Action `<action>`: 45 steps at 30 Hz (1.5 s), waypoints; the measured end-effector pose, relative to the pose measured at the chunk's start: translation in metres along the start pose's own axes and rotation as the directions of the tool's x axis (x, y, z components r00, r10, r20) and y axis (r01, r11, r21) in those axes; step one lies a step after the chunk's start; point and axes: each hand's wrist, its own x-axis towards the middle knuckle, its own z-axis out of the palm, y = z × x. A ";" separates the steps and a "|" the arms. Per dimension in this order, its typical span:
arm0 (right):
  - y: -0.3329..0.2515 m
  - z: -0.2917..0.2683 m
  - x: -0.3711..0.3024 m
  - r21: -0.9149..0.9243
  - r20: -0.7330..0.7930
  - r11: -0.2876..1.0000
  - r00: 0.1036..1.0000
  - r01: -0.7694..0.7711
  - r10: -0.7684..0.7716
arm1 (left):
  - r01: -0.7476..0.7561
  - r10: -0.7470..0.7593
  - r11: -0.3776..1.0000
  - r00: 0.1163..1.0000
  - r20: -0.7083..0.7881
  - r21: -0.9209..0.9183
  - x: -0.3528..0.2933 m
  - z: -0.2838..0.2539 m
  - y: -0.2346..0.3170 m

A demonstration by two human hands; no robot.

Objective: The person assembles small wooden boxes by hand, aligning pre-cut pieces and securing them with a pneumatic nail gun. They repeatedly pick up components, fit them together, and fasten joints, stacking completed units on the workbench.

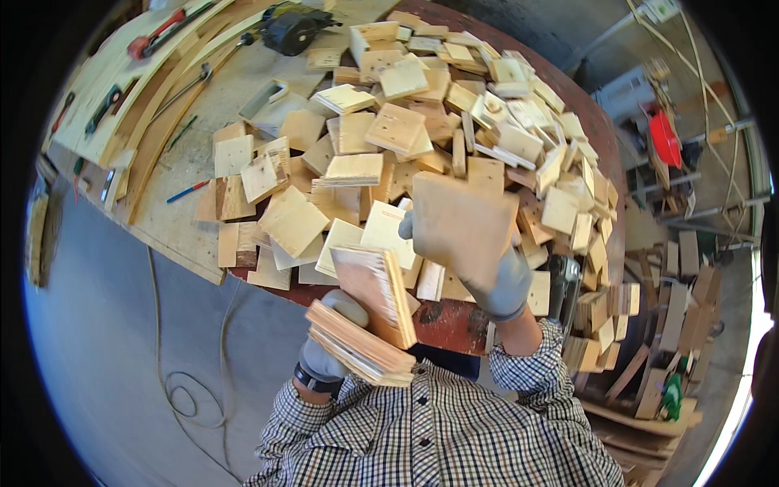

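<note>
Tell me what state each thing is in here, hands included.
Left hand: gloved, gripping plywood pieces
Right hand: gloved, gripping a square board, tilted, slightly blurred
Wood blocks: heaped loosely, overlapping
Black-and-yellow power tool: set down, on or off unclear
Blue pen or pencil: lying flat
Cable: slack, looped

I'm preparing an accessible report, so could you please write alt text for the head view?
A person in a checked shirt holds layered wooden pieces in the gloved left grip and a flat, squarish board in the gloved right grip. A large loose pile of wooden blocks spreads across the worktable, with tools toward its far left.
</note>
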 end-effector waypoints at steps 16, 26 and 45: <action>-0.021 0.015 -0.058 -0.052 0.075 0.963 0.963 0.265 -0.261 | 0.290 -0.405 0.607 0.914 0.027 -0.740 -0.008 0.055 0.013; -0.018 0.006 -0.056 -0.214 0.062 0.890 0.915 0.403 -0.400 | 0.185 -0.298 0.503 0.954 0.031 -0.844 -0.002 0.106 0.021; 0.006 0.002 -0.076 0.089 0.021 0.968 0.971 0.235 -0.238 | 0.286 -0.243 0.724 0.957 0.157 -0.628 -0.020 0.039 -0.034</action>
